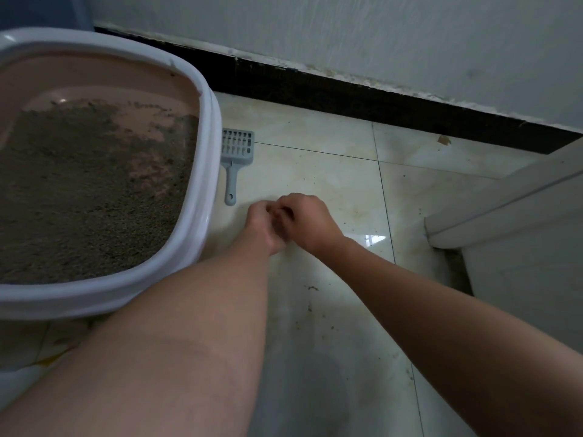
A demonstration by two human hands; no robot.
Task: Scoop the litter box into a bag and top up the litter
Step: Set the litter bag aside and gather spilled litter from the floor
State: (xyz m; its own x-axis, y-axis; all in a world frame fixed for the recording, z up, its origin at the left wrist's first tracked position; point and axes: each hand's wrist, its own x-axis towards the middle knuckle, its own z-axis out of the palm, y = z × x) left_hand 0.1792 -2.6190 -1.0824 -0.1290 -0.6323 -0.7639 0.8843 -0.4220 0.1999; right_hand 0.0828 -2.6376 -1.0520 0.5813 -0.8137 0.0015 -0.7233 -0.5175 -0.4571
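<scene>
My two hands meet low over the glossy cream floor tiles (331,184), fingers curled in toward each other. My left hand (265,227) and my right hand (307,222) touch at the fingertips, and both seem to be pinching something small or thin between them, but I cannot tell what it is or whether anything is really held.

Just beyond my left hand, lying flat on the floor, is the grey slotted plastic litter scoop (235,156), its handle pointing back toward my hands and its head away from me. It lies right beside the wall of the litter box.

To the left of my left hand and forearm stands the large white-rimmed, pink-lined plastic litter box (202,184). The grey-brown granular litter (82,197) covers most of its bottom, thinning out at the far end where the pink base shows through.

Dark crumbs of litter are scattered on the tiles near my right forearm. Past the scoop, a black skirting strip (347,89) runs along the foot of the white wall (347,29).
</scene>
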